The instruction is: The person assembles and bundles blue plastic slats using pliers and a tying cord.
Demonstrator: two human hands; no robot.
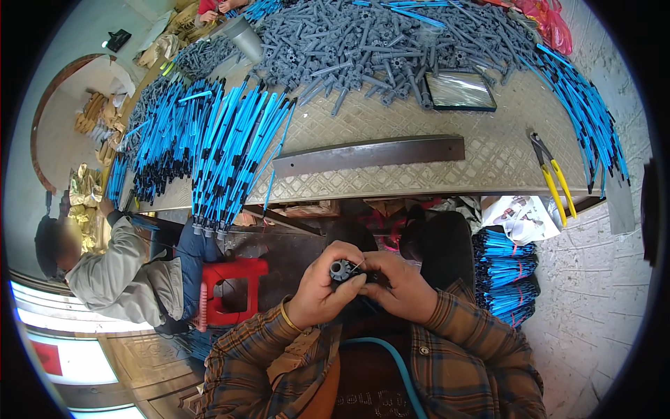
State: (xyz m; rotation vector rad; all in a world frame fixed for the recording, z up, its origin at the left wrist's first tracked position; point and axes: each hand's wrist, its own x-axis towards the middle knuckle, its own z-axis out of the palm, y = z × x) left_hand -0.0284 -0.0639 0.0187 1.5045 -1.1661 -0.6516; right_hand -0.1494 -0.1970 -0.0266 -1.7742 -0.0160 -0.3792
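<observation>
Plaid sleeves (481, 339) lead up to two hands above the person's lap. Curled round a grey ribbed part (340, 270), the left hand (317, 290) has it gripped, holed end facing up; the right hand (405, 286) bunches its fingers close against it, near a thin pale sliver (357, 266), though what they pinch I can't tell. I'd judge the part light, stiff plastic, easiest held around its barrel. Beyond, on the counter (502, 150), a dark bar (370, 155) lies between lap and heaped grey pieces (328, 52); blue rods (237, 140) crowd the left, yellow-handled pliers (551, 174) poke past the edge at right.
</observation>
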